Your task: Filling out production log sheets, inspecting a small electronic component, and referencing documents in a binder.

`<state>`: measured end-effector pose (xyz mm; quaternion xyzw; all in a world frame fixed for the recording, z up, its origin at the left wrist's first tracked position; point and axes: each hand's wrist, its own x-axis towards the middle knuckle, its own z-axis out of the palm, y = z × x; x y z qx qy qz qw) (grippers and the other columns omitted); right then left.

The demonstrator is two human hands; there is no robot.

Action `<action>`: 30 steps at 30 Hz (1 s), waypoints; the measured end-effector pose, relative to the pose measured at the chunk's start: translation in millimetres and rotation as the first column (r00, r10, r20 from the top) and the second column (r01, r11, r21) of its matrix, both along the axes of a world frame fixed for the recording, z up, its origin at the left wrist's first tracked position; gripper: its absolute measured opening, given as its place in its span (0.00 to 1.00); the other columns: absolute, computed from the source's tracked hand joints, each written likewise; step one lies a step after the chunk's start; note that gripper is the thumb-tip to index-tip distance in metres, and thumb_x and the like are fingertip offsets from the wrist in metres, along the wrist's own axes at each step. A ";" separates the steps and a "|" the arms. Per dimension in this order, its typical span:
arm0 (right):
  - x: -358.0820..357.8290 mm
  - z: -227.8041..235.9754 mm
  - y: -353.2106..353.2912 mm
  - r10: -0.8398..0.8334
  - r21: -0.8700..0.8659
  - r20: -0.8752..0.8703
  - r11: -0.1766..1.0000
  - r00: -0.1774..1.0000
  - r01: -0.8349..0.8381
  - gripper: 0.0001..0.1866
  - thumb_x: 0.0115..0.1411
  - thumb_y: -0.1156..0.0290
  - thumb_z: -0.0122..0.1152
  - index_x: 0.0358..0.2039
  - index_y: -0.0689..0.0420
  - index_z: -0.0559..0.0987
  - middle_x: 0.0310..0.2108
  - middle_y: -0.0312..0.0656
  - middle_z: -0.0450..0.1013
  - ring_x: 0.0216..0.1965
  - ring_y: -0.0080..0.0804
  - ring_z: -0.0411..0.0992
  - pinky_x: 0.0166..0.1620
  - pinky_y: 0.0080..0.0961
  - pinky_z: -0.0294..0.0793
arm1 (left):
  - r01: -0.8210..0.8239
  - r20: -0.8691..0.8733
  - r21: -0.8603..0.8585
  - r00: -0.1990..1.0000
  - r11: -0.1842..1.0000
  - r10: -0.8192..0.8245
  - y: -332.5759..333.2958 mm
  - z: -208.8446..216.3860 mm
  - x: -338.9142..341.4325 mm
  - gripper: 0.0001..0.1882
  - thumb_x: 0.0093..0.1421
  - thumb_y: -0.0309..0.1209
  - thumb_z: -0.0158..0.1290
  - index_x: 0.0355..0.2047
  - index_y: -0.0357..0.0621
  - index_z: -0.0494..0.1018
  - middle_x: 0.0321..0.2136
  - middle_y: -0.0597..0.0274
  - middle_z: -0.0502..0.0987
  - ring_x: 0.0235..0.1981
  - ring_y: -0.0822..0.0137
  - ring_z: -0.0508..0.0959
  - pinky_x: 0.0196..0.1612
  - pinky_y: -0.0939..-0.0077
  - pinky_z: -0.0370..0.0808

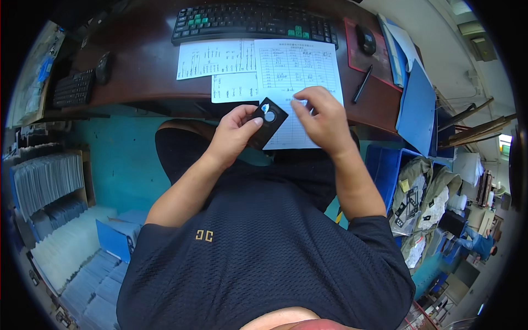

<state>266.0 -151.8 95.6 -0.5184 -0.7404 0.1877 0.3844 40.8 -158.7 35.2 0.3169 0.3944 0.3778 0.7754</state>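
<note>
My left hand [235, 135] holds a small flat black rectangular piece [269, 127] over the front edge of the desk, with the thumb on top. The piece carries a pale round spot and a small white-and-blue patch near its far end. To its right is my right hand [325, 120], above a printed form sheet [300, 66]. Its thumb and forefinger are bent close together in a pinch, apart from the black piece. Whatever may be between those fingertips is too small to make out. The sheet hangs past the desk edge.
Behind the papers lies a black keyboard [256, 25] with green keys. Handwritten sheets [217, 59] lie left of the form. A pen [362, 84], a mouse [366, 39] and blue folders [417, 110] are at the right. A blue crate [382, 165] stands below them.
</note>
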 end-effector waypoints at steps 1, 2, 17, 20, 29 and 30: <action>-9.6 0.2 -5.3 -0.005 -0.036 -0.025 0.999 1.000 0.005 0.06 0.57 0.73 0.67 0.33 0.62 0.80 0.35 0.45 0.78 0.29 0.39 0.77 0.32 0.28 0.77 | 0.022 -0.051 0.061 0.999 0.998 -0.018 0.3 -0.2 2.4 0.13 0.67 0.26 0.52 0.50 0.35 0.72 0.39 0.62 0.80 0.38 0.75 0.79 0.44 0.79 0.79; -16.4 -1.3 -8.5 -0.011 -0.071 -0.049 0.997 0.999 0.007 0.06 0.56 0.73 0.67 0.33 0.61 0.80 0.35 0.46 0.78 0.28 0.39 0.77 0.31 0.28 0.77 | 0.046 -0.102 0.120 0.994 0.992 -0.033 -0.4 1.0 4.6 0.13 0.67 0.26 0.53 0.50 0.35 0.72 0.39 0.62 0.79 0.38 0.75 0.79 0.43 0.79 0.79; -25.0 -25.7 -10.2 -0.017 -0.390 -0.125 0.920 0.992 -0.033 0.08 0.56 0.71 0.67 0.29 0.64 0.81 0.24 0.42 0.78 0.24 0.27 0.74 0.29 0.24 0.73 | 0.178 -0.455 0.373 0.890 0.910 0.012 -11.9 15.5 6.4 0.09 0.64 0.24 0.55 0.44 0.34 0.75 0.34 0.66 0.79 0.35 0.79 0.75 0.39 0.82 0.74; -28.1 -28.3 -10.7 0.035 -0.217 -0.026 0.975 0.999 -0.040 0.06 0.54 0.74 0.65 0.27 0.64 0.80 0.24 0.44 0.78 0.23 0.30 0.74 0.29 0.26 0.74 | 0.261 -0.590 0.461 0.804 0.848 0.073 -12.0 27.8 6.4 0.09 0.63 0.24 0.56 0.42 0.34 0.75 0.32 0.64 0.79 0.33 0.78 0.75 0.38 0.80 0.74; -35.4 -23.5 -19.1 -0.032 -0.146 -0.175 0.989 0.984 0.006 0.05 0.52 0.77 0.66 0.29 0.65 0.81 0.30 0.49 0.81 0.35 0.38 0.82 0.36 0.28 0.81 | 0.276 -0.640 0.549 0.746 0.789 0.184 -7.5 28.4 9.7 0.09 0.61 0.24 0.57 0.41 0.34 0.76 0.31 0.57 0.81 0.31 0.71 0.79 0.36 0.76 0.76; -35.9 -24.1 -18.9 -0.035 -0.147 -0.174 0.989 0.984 0.009 0.05 0.52 0.77 0.66 0.29 0.65 0.81 0.30 0.49 0.81 0.35 0.38 0.82 0.36 0.28 0.81 | 0.307 -0.660 0.602 0.711 0.737 0.243 -8.3 31.9 11.4 0.09 0.60 0.24 0.57 0.40 0.35 0.76 0.32 0.55 0.81 0.31 0.65 0.80 0.36 0.74 0.77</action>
